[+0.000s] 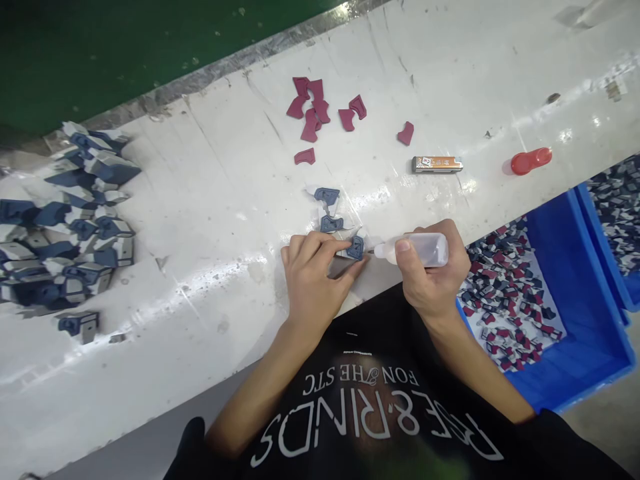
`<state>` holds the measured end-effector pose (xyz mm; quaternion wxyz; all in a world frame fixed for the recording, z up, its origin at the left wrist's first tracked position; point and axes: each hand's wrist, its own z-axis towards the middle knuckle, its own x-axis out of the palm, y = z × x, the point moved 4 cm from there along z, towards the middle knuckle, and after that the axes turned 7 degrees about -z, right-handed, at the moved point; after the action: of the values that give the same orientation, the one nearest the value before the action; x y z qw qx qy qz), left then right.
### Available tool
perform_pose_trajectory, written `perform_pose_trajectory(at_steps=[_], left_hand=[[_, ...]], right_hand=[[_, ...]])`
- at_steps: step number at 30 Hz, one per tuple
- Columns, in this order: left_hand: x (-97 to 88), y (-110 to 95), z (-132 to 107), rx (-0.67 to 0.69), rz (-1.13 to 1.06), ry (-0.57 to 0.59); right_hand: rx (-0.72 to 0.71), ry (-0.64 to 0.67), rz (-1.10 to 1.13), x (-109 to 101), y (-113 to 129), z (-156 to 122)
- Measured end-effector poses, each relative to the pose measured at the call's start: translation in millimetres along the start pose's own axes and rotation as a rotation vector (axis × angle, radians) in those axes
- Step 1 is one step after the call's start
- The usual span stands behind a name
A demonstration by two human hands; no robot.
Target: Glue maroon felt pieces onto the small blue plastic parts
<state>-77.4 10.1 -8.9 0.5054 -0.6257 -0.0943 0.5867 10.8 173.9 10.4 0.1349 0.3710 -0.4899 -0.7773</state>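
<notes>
My left hand (317,273) pinches a small blue-grey plastic part (355,248) between thumb and forefinger at the table's near side. Wrapped around a clear squeeze bottle (425,250), my right hand (434,273) points its thin nozzle left at that part; whether the tip touches it I cannot tell. Just beyond my left hand lie two more blue-grey parts, one (327,195) behind the other (331,223). Farther back, several flat maroon pieces (310,125) are scattered, some overlapping, with a lone maroon piece (405,133) to their right.
A heap of blue-and-white parts (65,233) covers the table's left. An orange-labelled box (437,165) and a red cap-like object (531,161) lie to the right. Below the table edge, a blue bin (595,333) holds maroon-and-grey parts; another blue bin (593,220) adjoins it.
</notes>
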Motion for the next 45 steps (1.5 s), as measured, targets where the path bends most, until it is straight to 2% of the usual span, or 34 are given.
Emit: perform_pose_trajectory(at_steps=[8,18,29,31,33,36,41,45], left_hand=[[-1.1,-1.3,0.5,0.008,0.002,-0.001],[-1.1,-1.5,-0.8,-0.031,0.008,0.009],[4.3,-7.0,-0.7,-0.098,0.034,-0.084],[6.1,-8.3,-0.7,-0.091,0.047,-0.098],[6.6,-11.0,-1.3,-0.091,0.062,-0.101],[0.8,-14.7,-1.5,-0.098,0.045,-0.072],[-26.6,-6.2,16.5,-0.041,0.007,-0.086],[-31.5,6.6,34.9,0.053,0.119,0.027]], right_hand=[[-0.004,-0.076,0.024,10.9,-5.5,7.7],[0.023,-0.064,0.054,19.5,-6.2,7.0],[0.019,0.011,0.14,19.7,-8.9,-1.5],[0.028,-0.04,0.175,18.3,-11.5,-0.8],[0.063,-0.144,0.218,15.2,-16.2,0.6],[0.157,-0.247,0.261,12.7,-24.2,2.6],[0.205,-0.221,0.252,14.6,-26.9,5.0],[0.2,-0.212,0.233,14.5,-27.1,5.6]])
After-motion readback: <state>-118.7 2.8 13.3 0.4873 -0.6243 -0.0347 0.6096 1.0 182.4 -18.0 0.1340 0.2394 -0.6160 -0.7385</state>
